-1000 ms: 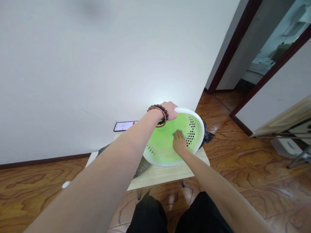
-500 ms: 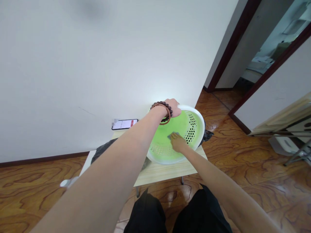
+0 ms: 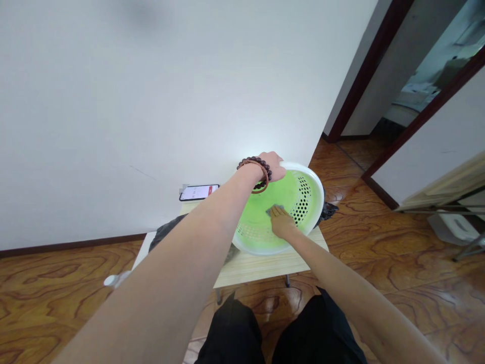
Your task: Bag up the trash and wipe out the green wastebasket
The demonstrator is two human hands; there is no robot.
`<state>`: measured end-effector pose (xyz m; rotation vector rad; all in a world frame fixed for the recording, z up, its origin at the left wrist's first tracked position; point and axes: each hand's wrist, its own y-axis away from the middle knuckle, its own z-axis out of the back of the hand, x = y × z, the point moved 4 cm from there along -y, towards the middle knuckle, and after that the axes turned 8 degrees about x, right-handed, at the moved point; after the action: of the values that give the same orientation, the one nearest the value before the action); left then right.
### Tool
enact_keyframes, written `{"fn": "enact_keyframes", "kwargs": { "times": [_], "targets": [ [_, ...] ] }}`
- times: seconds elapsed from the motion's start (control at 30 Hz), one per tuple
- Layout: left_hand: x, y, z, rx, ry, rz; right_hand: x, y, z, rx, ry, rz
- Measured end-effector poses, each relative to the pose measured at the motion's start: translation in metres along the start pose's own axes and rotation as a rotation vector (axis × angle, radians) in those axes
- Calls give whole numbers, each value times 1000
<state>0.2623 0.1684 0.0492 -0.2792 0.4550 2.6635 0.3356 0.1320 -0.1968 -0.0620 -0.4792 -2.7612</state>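
Observation:
A round plastic basket, green inside with a white rim and rows of holes, rests tilted on a small light-wood table. My left hand, with beaded and cord bracelets at the wrist, is closed over the far rim; its fingertips are hidden. Inside the basket, my right hand presses a small grey cloth against the green bottom with its fingers held together. Most of the cloth is covered by that hand.
A phone with a lit screen lies at the table's back left, by the white wall. Dark plastic shows behind the basket, more at the left under my arm. A white bottle-like item is lower left. A doorway opens at the right.
The whole view has shifted slightly, so everything appears a little farther right. My right hand and the cloth stay on the basket's bottom, and my left hand keeps its hold on the rim.

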Motion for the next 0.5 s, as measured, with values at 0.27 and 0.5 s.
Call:
{"fn": "enact_keyframes", "kwargs": {
  "times": [0.27,0.5],
  "targets": [
    [0,5,1,-18,-2,-4,77,-25,-1,-80,-202,179],
    [4,0,-1,16,7,15,7,-3,5,-18,-13,-11]
  ]
}}
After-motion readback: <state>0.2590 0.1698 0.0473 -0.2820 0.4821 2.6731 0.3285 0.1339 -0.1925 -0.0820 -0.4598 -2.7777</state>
